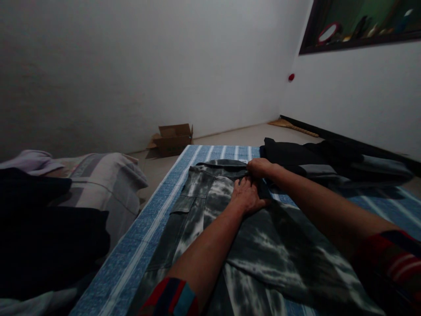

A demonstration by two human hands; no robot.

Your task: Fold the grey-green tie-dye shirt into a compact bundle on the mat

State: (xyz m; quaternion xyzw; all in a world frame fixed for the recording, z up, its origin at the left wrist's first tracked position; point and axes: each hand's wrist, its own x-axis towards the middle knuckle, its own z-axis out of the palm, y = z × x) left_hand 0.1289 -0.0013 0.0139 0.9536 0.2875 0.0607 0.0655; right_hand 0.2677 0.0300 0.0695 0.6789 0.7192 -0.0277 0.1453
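A pair of dark grey-green and white tie-dye cargo pants (194,206) lies spread on the blue striped cloth, waistband away from me and legs toward me. My left hand (246,196) rests on the pants just below the waistband, its fingers spread and thumb out to the right. At the right end of the waistband my right hand (259,168) is closed on the fabric, its fingers curled and partly hidden. The two hands are close together. A flap pocket shows on the left leg of the pants.
Dark folded clothes (296,156) lie at the right on the blue striped cloth (158,206). Left of it, dark garments (49,237) and a checked cloth (108,175) are piled. An open cardboard box (173,142) stands on the floor by the wall.
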